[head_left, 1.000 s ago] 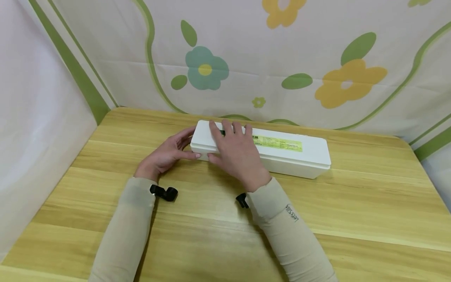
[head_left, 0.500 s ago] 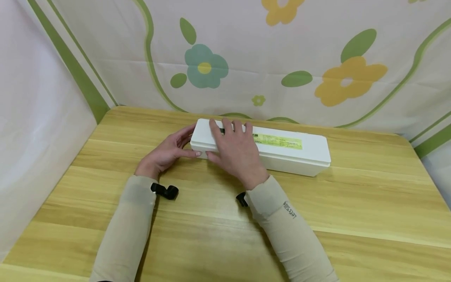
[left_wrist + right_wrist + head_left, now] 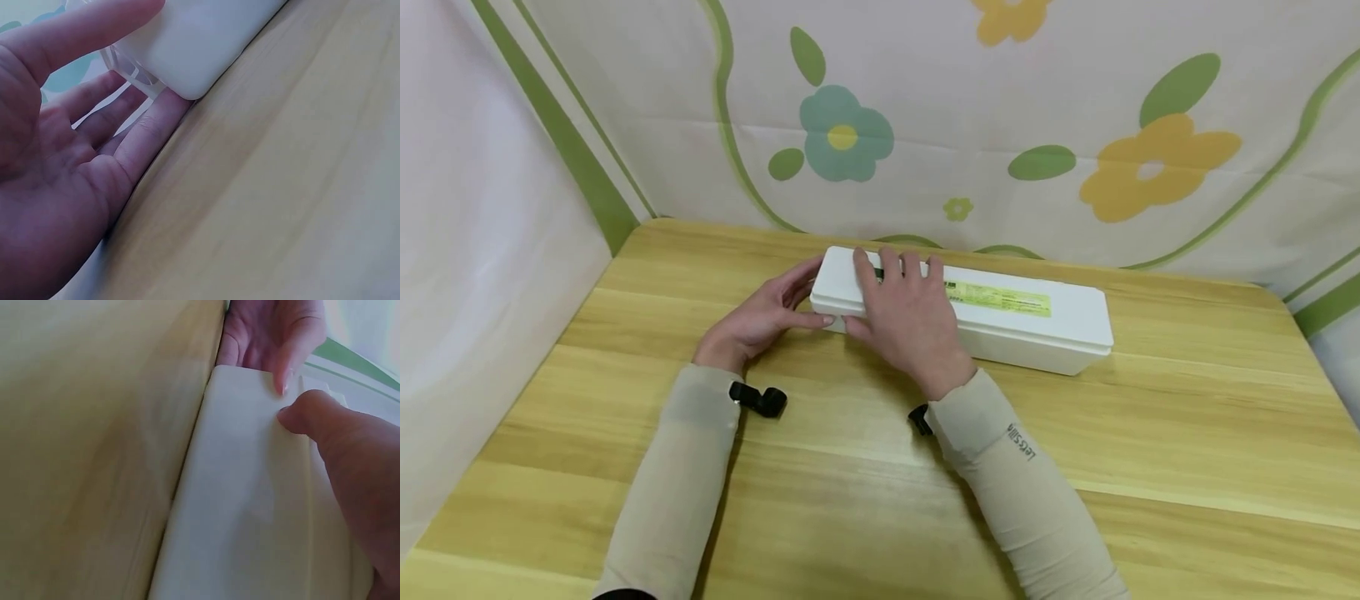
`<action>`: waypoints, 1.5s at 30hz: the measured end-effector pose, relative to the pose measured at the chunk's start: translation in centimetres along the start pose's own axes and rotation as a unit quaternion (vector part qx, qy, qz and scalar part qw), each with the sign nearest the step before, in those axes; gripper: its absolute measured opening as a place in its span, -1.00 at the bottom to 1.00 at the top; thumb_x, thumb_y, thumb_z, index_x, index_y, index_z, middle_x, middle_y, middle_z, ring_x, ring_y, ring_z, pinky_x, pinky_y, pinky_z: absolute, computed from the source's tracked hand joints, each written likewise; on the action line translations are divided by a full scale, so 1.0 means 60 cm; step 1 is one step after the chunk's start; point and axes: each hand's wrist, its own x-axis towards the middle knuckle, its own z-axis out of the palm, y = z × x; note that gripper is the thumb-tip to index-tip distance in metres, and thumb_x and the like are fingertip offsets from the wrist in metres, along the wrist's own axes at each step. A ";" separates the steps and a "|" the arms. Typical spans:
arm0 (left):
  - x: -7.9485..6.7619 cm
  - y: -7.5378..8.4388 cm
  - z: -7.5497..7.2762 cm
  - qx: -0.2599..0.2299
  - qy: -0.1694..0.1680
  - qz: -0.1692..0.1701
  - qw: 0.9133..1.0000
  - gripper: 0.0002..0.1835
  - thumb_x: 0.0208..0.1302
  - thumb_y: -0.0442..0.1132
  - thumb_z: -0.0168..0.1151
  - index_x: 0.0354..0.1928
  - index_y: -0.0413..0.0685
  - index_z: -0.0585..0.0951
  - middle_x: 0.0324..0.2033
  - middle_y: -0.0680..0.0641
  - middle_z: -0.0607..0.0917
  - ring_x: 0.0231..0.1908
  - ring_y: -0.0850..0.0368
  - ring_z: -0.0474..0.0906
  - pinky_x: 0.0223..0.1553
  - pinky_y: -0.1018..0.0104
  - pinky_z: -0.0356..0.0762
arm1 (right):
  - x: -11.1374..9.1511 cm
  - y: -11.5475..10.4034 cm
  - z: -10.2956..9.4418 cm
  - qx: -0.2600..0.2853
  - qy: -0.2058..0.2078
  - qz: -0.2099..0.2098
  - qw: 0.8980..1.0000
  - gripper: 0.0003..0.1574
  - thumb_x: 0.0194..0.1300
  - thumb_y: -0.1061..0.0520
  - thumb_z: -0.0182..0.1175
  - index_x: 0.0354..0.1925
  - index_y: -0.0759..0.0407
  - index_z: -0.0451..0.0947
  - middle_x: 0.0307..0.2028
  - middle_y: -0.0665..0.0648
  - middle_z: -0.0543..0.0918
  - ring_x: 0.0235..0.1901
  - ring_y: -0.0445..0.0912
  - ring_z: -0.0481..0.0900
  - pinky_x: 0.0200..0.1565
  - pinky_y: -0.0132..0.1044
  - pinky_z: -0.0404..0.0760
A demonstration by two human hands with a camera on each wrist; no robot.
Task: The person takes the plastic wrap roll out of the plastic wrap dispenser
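A long white lidded box (image 3: 1063, 329) lies near the back edge of the table, with a yellow-green printed label (image 3: 1003, 298) on its lid. My left hand (image 3: 760, 321) holds the box's left end, its thumb against the front wall and its fingers round the end. Over the lid stretches my right hand (image 3: 913, 325), fingertips at the far side and thumb pressed to the front wall, covering part of the label. In the right wrist view, the right thumb (image 3: 312, 415) lies close to the left thumb (image 3: 290, 359), at the lid's rim.
The wood-grain table (image 3: 835, 500) spreads in front and to both sides. Behind it hangs a white curtain (image 3: 925, 108) with flower prints, close to the box's back. Another white cloth (image 3: 497, 208) borders the left side. Each wrist wears a small black camera mount (image 3: 760, 400).
The view has shifted slightly. Both hands keep the same hold on the box, and the lid stays on.
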 end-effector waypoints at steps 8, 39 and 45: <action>0.001 0.008 0.000 0.009 -0.009 0.000 1.000 0.08 0.31 -0.45 0.48 0.74 0.27 0.13 0.71 0.11 0.16 0.72 0.08 -0.03 0.70 -0.08 -0.05 | 0.002 0.003 0.001 0.004 0.011 -0.006 1.000 0.12 0.31 -0.58 0.31 0.48 0.10 0.37 0.17 0.28 0.69 0.11 0.26 0.72 0.13 0.23 0.65; 0.003 0.008 0.013 0.017 -0.007 0.009 1.000 0.08 0.29 -0.41 0.54 0.71 0.38 0.18 0.65 0.17 0.24 0.67 0.11 0.06 0.64 -0.10 0.11 | -0.002 0.002 0.003 -0.019 0.018 -0.026 0.999 0.06 0.44 -0.56 0.19 0.51 0.14 0.40 0.15 0.28 0.67 0.05 0.30 0.70 0.09 0.26 0.64; 0.003 0.010 0.012 0.019 -0.007 0.006 1.000 0.10 0.28 -0.41 0.54 0.71 0.40 0.17 0.66 0.16 0.22 0.66 0.12 0.06 0.63 -0.10 0.13 | -0.002 0.005 0.004 -0.015 0.030 -0.025 0.999 0.05 0.46 -0.57 0.14 0.52 0.14 0.41 0.17 0.27 0.67 0.09 0.26 0.70 0.05 0.25 0.64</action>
